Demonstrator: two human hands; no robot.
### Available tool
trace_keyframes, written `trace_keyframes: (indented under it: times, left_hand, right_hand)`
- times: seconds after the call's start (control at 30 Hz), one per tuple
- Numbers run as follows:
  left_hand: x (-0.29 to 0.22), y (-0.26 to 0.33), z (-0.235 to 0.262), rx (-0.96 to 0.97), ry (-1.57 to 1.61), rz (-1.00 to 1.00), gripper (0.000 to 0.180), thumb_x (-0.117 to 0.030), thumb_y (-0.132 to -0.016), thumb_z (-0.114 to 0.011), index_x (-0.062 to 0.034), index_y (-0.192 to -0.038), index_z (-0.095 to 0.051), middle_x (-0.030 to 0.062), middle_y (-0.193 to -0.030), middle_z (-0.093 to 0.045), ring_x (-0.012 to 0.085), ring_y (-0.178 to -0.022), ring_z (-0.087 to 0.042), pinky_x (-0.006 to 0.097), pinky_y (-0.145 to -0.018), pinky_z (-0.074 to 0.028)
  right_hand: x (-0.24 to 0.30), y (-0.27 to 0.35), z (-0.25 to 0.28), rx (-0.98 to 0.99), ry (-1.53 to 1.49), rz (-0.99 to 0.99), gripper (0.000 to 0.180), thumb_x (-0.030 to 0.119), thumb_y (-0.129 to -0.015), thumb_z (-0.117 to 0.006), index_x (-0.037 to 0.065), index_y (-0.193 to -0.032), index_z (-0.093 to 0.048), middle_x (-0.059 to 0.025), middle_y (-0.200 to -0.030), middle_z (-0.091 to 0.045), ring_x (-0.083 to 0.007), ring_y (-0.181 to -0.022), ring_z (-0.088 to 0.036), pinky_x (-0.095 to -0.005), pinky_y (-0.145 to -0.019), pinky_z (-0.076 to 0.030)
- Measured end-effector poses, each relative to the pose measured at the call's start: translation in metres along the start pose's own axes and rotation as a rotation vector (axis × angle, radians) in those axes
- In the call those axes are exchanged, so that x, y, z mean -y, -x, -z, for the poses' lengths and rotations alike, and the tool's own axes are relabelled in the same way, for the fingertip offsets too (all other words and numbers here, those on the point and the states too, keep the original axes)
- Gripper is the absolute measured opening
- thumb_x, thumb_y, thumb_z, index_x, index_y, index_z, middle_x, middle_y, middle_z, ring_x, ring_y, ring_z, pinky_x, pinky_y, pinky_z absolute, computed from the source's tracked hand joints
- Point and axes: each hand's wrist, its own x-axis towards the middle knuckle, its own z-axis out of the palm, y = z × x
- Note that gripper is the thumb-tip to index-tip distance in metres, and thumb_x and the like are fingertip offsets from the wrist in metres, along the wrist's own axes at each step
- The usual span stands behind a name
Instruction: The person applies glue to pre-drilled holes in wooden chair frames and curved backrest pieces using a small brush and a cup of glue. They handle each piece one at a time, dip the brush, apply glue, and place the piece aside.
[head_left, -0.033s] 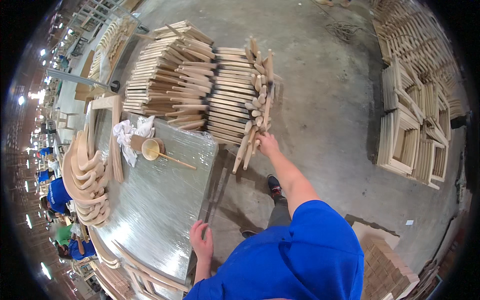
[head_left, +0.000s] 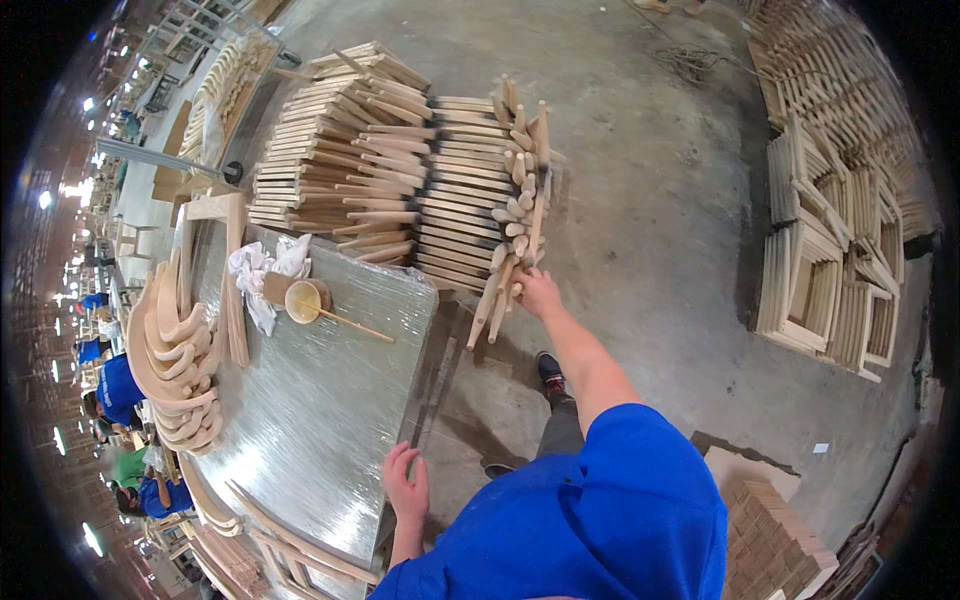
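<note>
Head view: the right hand (head_left: 538, 293) is at the tapered, smooth wooden pieces (head_left: 487, 305) on the near end of a slatted stack (head_left: 463, 188); whether it grips one, I cannot tell. The left hand (head_left: 405, 488) is empty, fingers loosely parted, by the edge of the tabletop (head_left: 330, 400), which glossy, wrinkled film covers. There lie curved wooden parts (head_left: 172, 375), crumpled white cloth (head_left: 250, 265) and a round bowl (head_left: 303, 300). A co-worker's blue shirt (head_left: 120, 385) carries small pale lettering.

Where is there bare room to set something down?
On the wrapped tabletop, a bare patch lies between the cup, left hand and curved wooden pieces. Bare floor runs between the slatted wooden stack and the frame piles. It is crowded around the right hand, at the stack's end.
</note>
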Motion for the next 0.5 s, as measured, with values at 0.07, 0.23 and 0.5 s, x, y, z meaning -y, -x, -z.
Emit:
trace_keyframes:
  times: [0.07,0.23,0.5]
  left_hand:
    - [-0.011,-0.001,-0.006,0.019,0.024,0.017,0.014,-0.007,-0.079,-0.057,-0.0024,-0.093,-0.061,0.0142,-0.107,-0.059,0.0297,-0.104,-0.054,0.038,-0.092,-0.04]
    - [-0.019,0.008,-0.005,0.018,0.098,0.047,0.013,-0.006,-0.081,-0.056,-0.0016,-0.093,-0.06,0.0148,-0.104,-0.06,0.0294,-0.099,-0.056,0.036,-0.088,-0.042]
    - [0.009,0.035,-0.006,-0.06,0.218,-0.077,0.012,-0.007,-0.081,-0.057,-0.0035,-0.092,-0.06,0.0129,-0.097,-0.062,0.0302,-0.096,-0.057,0.036,-0.084,-0.045]
  right_hand:
    - [-0.009,-0.006,0.005,-0.067,-0.073,0.027,0.03,0.022,-0.073,-0.067,0.017,-0.101,-0.06,-0.0063,-0.111,-0.053,-0.0302,-0.1,-0.052,-0.0393,-0.085,-0.045]
    - [-0.045,-0.015,0.046,-0.316,-0.193,-0.063,0.02,0.031,-0.08,-0.063,0.012,-0.082,-0.063,-0.0069,-0.081,-0.061,-0.0263,-0.076,-0.057,-0.0374,-0.07,-0.046]
    - [-0.027,0.005,0.238,-0.725,-0.399,0.02,0.04,0.039,-0.083,-0.062,0.001,-0.07,-0.053,-0.0041,-0.06,-0.049,-0.0148,-0.056,-0.045,-0.0309,-0.054,-0.039]
